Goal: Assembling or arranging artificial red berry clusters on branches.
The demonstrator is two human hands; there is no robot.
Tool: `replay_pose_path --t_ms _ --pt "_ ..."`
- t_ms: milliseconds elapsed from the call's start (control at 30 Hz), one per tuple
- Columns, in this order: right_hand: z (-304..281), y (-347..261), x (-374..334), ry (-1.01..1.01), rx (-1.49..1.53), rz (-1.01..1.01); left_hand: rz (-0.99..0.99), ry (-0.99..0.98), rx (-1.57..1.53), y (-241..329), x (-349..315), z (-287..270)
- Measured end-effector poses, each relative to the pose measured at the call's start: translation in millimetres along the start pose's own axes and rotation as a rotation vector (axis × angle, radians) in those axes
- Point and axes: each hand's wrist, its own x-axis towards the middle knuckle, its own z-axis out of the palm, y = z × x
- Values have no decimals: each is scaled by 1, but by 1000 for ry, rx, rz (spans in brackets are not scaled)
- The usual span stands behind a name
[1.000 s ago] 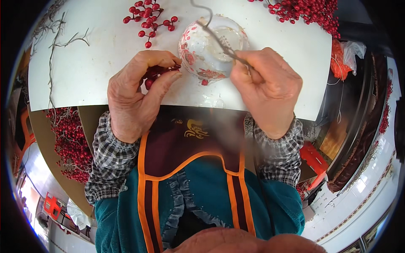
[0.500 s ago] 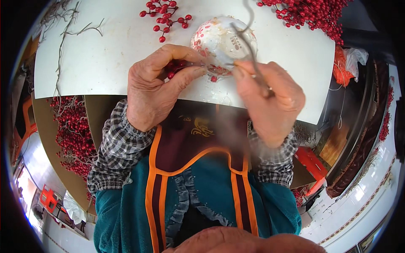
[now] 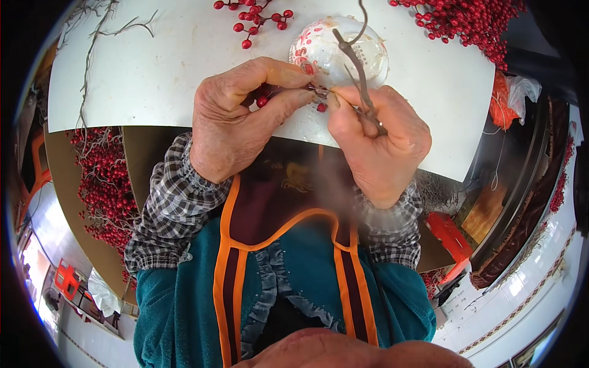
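Observation:
My left hand point(image 3: 230, 126) is closed, thumb and forefinger pinching the thin stem of some red artificial berries point(image 3: 262, 101). The berries show partly behind its thumb. Opposite it, my right hand point(image 3: 386, 141) grips a forked brown twig point(image 3: 361, 70) that rises past the fingers toward the far side. The fingertips of both hands come close together, and the small bits between them are hard to make out. Just beyond them sits a round white bowl point(image 3: 371, 52), apparently upside down, with a red pattern and shiny smears.
A loose berry sprig point(image 3: 253, 24) lies left of the bowl on the white board point(image 3: 165, 80). At the far right is a big berry pile point(image 3: 463, 24). A bare branch point(image 3: 92, 55) lies at left. More berries point(image 3: 107, 190) fill a cardboard box point(image 3: 64, 184) below the board.
My right hand has moved left, bringing the twig up to my left fingertips. My left hand keeps its pinch on the berry stem. The view has shifted slightly.

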Motion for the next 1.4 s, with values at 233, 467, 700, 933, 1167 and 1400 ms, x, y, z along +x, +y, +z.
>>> replay_pose_path --t_ms 233,467,700,933,1167,1400 --pt "1 1 -4 1 30 64 -23 12 -25 2 -1 4" --pt "-1 4 -1 -6 6 5 -63 42 -48 0 -1 5" --pt "0 2 -1 -1 -18 18 20 -9 -27 -3 0 6" --pt "-1 6 -3 20 -15 8 -12 0 -9 -2 -1 7" --pt "3 6 -5 -4 15 4 42 10 6 -8 -1 9" --pt "1 9 -1 17 -46 -23 -63 50 -47 -6 -1 11"
